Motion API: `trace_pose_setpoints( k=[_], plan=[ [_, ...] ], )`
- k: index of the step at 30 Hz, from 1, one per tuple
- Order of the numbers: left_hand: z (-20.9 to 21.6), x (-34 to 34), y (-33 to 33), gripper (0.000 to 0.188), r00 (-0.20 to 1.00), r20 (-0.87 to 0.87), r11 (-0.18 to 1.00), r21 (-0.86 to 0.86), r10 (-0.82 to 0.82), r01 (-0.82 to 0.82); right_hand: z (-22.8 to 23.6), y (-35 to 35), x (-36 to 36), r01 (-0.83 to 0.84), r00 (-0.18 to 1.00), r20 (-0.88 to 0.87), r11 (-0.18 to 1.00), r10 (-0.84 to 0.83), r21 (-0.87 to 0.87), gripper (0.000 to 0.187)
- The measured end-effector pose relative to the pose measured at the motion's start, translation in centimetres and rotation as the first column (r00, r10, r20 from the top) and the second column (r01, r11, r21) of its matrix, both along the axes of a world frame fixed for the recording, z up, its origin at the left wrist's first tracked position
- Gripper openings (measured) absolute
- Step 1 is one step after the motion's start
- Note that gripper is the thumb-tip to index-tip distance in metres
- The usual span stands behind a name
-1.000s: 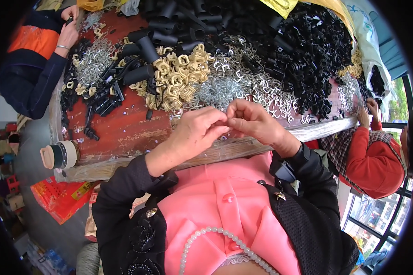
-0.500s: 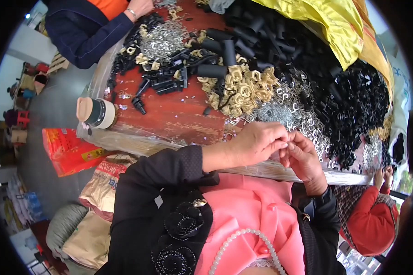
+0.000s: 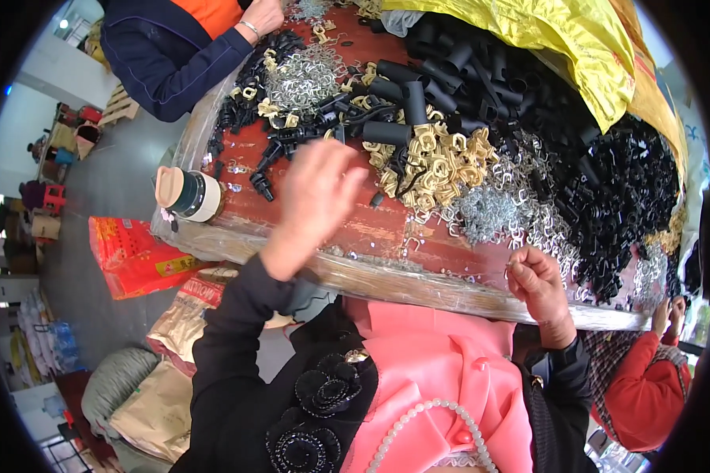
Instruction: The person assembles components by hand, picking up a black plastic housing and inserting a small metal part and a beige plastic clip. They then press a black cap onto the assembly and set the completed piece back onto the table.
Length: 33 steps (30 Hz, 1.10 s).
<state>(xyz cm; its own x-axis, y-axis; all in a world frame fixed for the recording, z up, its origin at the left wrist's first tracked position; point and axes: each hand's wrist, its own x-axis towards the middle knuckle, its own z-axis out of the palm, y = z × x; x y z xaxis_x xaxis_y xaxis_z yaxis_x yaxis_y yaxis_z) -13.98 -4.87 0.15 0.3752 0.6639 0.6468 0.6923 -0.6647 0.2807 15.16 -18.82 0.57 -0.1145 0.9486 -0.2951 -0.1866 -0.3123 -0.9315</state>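
My left hand (image 3: pixel 315 197) is over the red tabletop (image 3: pixel 355 225), its fingertips close to a row of black plastic parts (image 3: pixel 288 140). Motion smears its fingers, so whether it holds anything does not show. Above the near edge, on the right, my right hand (image 3: pixel 539 285) is closed in a pinch. Whatever lies between thumb and finger is too small to name. Beyond the hands are a heap of beige plastic clips (image 3: pixel 442 162), small silver metal hooks (image 3: pixel 528 225) and fine grey metal pieces (image 3: pixel 485 213).
Black tubes (image 3: pixel 414 102) and a mound of small black parts (image 3: pixel 627 189) cover the far right, beside yellow sheeting (image 3: pixel 560 47). A lidded bottle (image 3: pixel 189 194) stands at the left edge. One co-worker's sleeve (image 3: pixel 177 75) is at far left; another person in red (image 3: pixel 647 394) sits at right.
My hands, together before, are now apart. The left has swung leftward to the black parts; the right has shifted slightly right and down, still pinched. The view has shifted a little.
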Motion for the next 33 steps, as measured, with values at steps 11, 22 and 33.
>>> trace_pose_setpoints(
  k=[11,22,33],
  plan=[
    [-3.3,-3.8,1.1,0.014,0.957,0.231,0.548,-0.784,-0.177,0.291,0.4,-0.6,0.3,-0.096,0.974,0.215,0.989,0.070,0.113,0.013],
    [0.8,4.8,-2.3,0.008,0.476,0.864,-0.085,-0.468,0.163,0.879,0.3,-1.0,0.1,-0.227,0.892,0.440,0.942,0.099,0.248,0.008],
    [-1.4,10.5,-5.9,0.036,0.548,0.816,-0.335,-0.471,0.187,0.816,2.1,-1.1,-0.6,-0.214,0.865,0.501,0.915,0.016,0.342,0.005]
  ],
)
